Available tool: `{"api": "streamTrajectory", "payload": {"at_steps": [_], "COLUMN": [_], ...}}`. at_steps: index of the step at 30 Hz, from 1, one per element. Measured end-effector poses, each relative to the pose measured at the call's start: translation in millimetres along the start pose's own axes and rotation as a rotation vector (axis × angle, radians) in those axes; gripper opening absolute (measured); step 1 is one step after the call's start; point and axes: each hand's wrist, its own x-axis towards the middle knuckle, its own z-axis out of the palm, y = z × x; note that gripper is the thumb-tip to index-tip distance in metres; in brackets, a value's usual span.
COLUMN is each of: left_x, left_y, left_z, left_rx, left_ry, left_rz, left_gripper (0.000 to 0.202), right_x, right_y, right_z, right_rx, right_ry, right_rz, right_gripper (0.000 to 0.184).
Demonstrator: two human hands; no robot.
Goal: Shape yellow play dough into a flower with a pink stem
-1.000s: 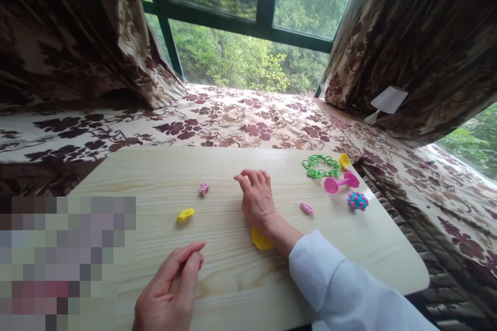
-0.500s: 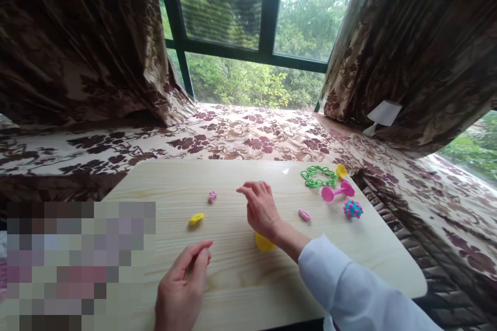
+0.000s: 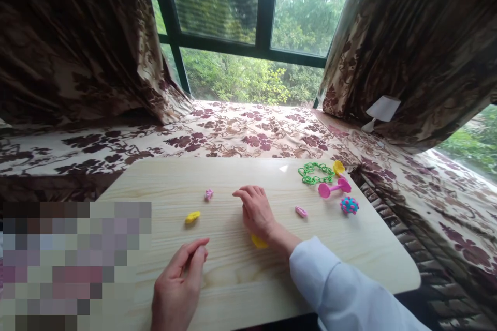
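My right hand (image 3: 256,210) lies palm down on a flattened yellow lump of clay (image 3: 257,241), with its fingers stretched forward over the light wooden table (image 3: 349,258). Only the lump's near edge shows beneath the wrist. Resting on its side near the front edge, my left hand (image 3: 179,283) has its fingers loosely extended and nothing visible in them. A small yellow clay piece (image 3: 192,216) and a small pink piece (image 3: 208,194) lie to the left of my right hand. Another pink piece (image 3: 301,211) lies to its right.
At the table's far right corner are a green looped chain (image 3: 315,172), a yellow cup shape (image 3: 339,167), a pink dumbbell-shaped tool (image 3: 334,187) and a blue ball with pink dots (image 3: 349,205). Floral fabric, curtains and a window lie beyond. A pixelated patch covers the table's left part.
My right hand lifted slightly off the yellow lump half a second ago and is now down flat on it again. My left hand stays in place. The view has shifted a little.
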Motion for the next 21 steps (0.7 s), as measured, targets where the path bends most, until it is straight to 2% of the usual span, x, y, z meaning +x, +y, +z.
{"api": "streamTrajectory", "payload": {"at_steps": [2,5,7,10,13,16,18,21], "left_x": [1.2,1.0,-2.4,-11.3,-18.9,-20.7,-19.2,-16.5], "left_y": [-3.9,-1.6,9.0,35.0,58.8,68.1,67.9,68.3], "left_z": [-0.9,4.3,14.2,36.3,57.6,69.3,70.9,65.8], "left_rx": [-0.005,0.037,0.117,0.287,0.359,0.232,0.1,-0.018], "left_ry": [-0.012,-0.028,-0.072,-0.176,-0.171,-0.199,-0.233,-0.284], "left_rz": [0.011,0.113,0.233,0.311,0.337,0.273,0.197,0.113], "left_gripper": [0.03,0.029,0.026,0.028,0.027,0.023,0.021,0.02], "right_x": [5.4,5.0,-7.2,-38.3,-65.4,-76.5,-77.0,-74.3], "right_y": [3.0,10.7,15.3,15.4,9.1,4.3,2.9,0.7], "right_z": [-9.7,-35.7,-54.7,-71.8,-69.8,-60.3,-56.7,-59.7], "right_rx": [0.025,0.058,0.068,0.042,0.008,0.077,0.252,0.657], "right_ry": [0.063,0.115,0.093,0.042,0.015,0.023,0.027,0.002], "right_rz": [0.049,0.105,0.114,0.134,0.142,0.195,0.257,0.36], "right_gripper": [0.044,0.043,0.03,0.015,0.014,0.018,0.019,0.013]}}
